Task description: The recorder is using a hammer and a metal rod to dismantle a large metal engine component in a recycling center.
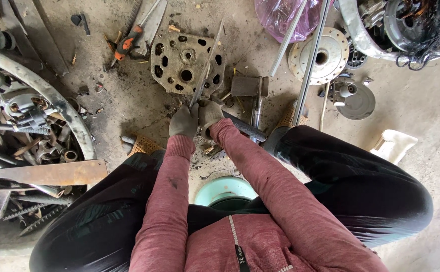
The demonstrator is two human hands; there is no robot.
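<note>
A crumpled pink plastic bag [285,17] lies on the concrete floor [421,111], well beyond the perforated metal plate [179,63]; a white carton [393,145] sits far right of it; the long grey flat metal bar [207,65] crosses the plate's right side, tilted; left hand [183,121] and right hand [210,113], gloved, fingers closed around the bar's near end, just below the plate.
</note>
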